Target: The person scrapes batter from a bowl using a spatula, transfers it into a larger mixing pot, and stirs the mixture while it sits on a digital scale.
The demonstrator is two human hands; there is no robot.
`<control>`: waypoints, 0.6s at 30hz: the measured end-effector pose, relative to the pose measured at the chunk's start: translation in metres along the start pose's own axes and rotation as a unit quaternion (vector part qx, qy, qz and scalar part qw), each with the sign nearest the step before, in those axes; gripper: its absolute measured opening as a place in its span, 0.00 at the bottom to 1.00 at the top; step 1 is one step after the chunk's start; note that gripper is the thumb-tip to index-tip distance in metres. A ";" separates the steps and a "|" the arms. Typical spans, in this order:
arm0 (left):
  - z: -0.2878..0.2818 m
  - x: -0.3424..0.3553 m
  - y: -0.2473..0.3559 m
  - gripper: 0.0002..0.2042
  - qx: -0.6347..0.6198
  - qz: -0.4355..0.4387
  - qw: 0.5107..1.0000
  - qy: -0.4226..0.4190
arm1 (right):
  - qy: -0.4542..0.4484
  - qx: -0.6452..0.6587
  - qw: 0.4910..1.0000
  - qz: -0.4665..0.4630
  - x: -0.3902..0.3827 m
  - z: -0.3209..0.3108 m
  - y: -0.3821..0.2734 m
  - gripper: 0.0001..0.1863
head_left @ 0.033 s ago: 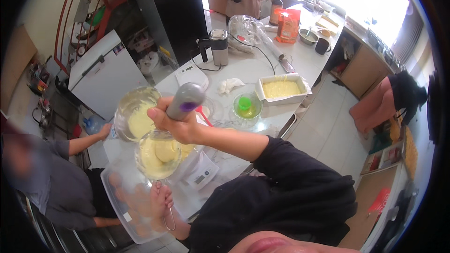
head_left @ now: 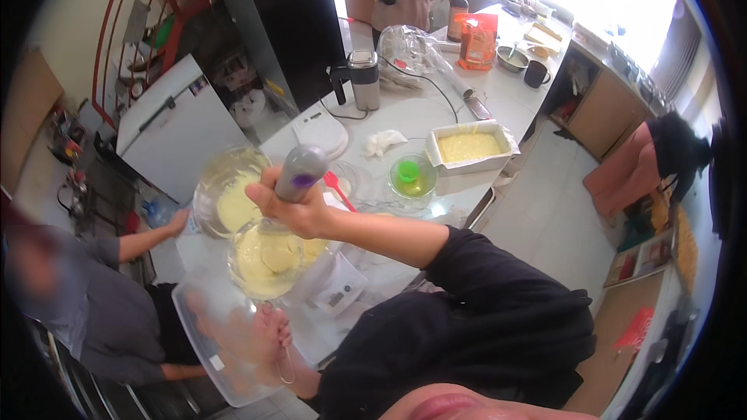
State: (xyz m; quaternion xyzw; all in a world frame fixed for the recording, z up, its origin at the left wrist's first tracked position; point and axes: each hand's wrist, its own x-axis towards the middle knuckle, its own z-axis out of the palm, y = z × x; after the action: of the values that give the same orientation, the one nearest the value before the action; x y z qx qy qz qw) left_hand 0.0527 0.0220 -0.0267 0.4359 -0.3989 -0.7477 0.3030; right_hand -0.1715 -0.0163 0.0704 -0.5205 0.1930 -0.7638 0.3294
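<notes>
The right hand [head_left: 299, 210] is closed around the grey handle of a hand blender [head_left: 300, 173], which has a purple button and stands upright over a glass bowl [head_left: 264, 260] of pale yellow batter. The right forearm reaches in from the lower right, bare from wrist to elbow, with a black sleeve [head_left: 498, 295] above that. The left hand [head_left: 261, 338] lies low in the view, seen through a clear plastic lid or tray [head_left: 206, 342]; its fingers curl at the tray's edge and a thin wire loop hangs by it, but whether it grips the tray cannot be told.

Two glass bowls hold batter: the one under the blender and a second glass bowl [head_left: 226, 190] just behind it on the bench [head_left: 412, 120]. A co-worker's hand [head_left: 177, 222], coming from a grey sleeve at the left, rests against this second bowl. A white rectangular baking dish [head_left: 471, 148] further right is also filled with yellow batter, making three containers of it. Between dish and bowls stands one small glass dish with a green cap [head_left: 411, 175] in it, and a red spatula [head_left: 338, 189] lies beside the right wrist. A white kitchen scale [head_left: 320, 132] and a steel-bodied appliance [head_left: 363, 78] sit behind, then an orange bag [head_left: 477, 40], one metal bowl [head_left: 512, 58] and one dark mug [head_left: 537, 72]. A second person stands at the bench's far end.
</notes>
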 end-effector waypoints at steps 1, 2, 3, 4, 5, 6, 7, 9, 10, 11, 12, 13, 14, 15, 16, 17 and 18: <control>-0.002 -0.001 -0.002 0.09 -0.002 0.003 1.000 -0.014 | 0.003 0.016 0.999 0.038 -0.006 -0.001 0.012 0.15; -0.003 0.000 -0.005 0.09 -0.007 0.004 1.000 -0.029 | 0.005 0.029 0.996 0.079 -0.008 0.001 0.017 0.16; -0.004 0.002 -0.004 0.10 -0.012 -0.007 1.000 -0.023 | 0.005 0.032 0.997 0.069 -0.014 0.002 0.018 0.16; -0.004 0.003 -0.005 0.10 -0.008 -0.002 1.000 -0.025 | -0.046 -0.046 0.998 0.024 -0.021 0.001 0.009 0.17; -0.004 0.003 -0.006 0.09 0.000 -0.005 1.000 -0.029 | -0.095 -0.124 0.988 -0.019 -0.024 -0.002 -0.001 0.18; -0.004 0.004 -0.007 0.09 0.006 -0.009 0.999 -0.032 | -0.095 -0.124 0.987 -0.024 -0.022 -0.004 -0.007 0.18; -0.004 0.003 -0.007 0.09 0.008 -0.008 0.999 -0.033 | -0.085 -0.077 0.993 -0.019 -0.021 -0.003 -0.014 0.19; -0.005 0.003 -0.008 0.09 -0.008 -0.005 0.999 -0.042 | -0.045 0.035 0.997 0.045 -0.015 -0.002 -0.029 0.18; -0.006 0.004 -0.008 0.09 -0.010 -0.004 0.999 -0.042 | -0.047 0.035 0.997 0.046 -0.009 -0.003 -0.031 0.18; -0.007 0.004 -0.008 0.09 -0.009 0.000 0.999 -0.034 | -0.025 0.017 0.999 0.035 -0.004 -0.004 -0.032 0.18; -0.009 0.005 -0.008 0.09 -0.008 0.003 1.000 -0.025 | -0.005 0.000 1.000 0.024 -0.001 -0.003 -0.031 0.18; -0.007 0.002 -0.007 0.09 -0.010 0.002 1.000 -0.029 | -0.004 0.004 0.999 0.034 -0.003 -0.008 -0.021 0.18; -0.003 0.003 -0.003 0.09 -0.009 -0.001 1.000 -0.024 | -0.015 0.002 0.999 0.035 -0.004 -0.010 -0.007 0.18; -0.001 0.005 -0.002 0.09 -0.007 -0.003 1.000 -0.019 | -0.023 -0.025 0.999 0.012 -0.011 -0.009 0.007 0.17; -0.002 0.007 -0.002 0.09 -0.015 0.004 1.000 -0.017 | -0.031 -0.050 0.998 -0.012 -0.014 -0.003 0.011 0.16; -0.004 0.010 -0.003 0.10 -0.016 0.004 1.000 -0.026 | -0.086 -0.099 0.990 -0.047 -0.019 -0.004 0.010 0.16; -0.004 0.012 -0.004 0.10 -0.016 0.003 0.999 -0.035 | -0.139 -0.146 0.976 -0.083 -0.022 -0.008 0.007 0.16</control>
State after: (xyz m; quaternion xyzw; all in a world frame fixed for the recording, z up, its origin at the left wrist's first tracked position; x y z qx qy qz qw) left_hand 0.0508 0.0134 -0.0364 0.4032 -0.3988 -0.7678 0.2980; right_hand -0.1717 -0.0063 0.0481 -0.6784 0.2110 -0.6719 0.2093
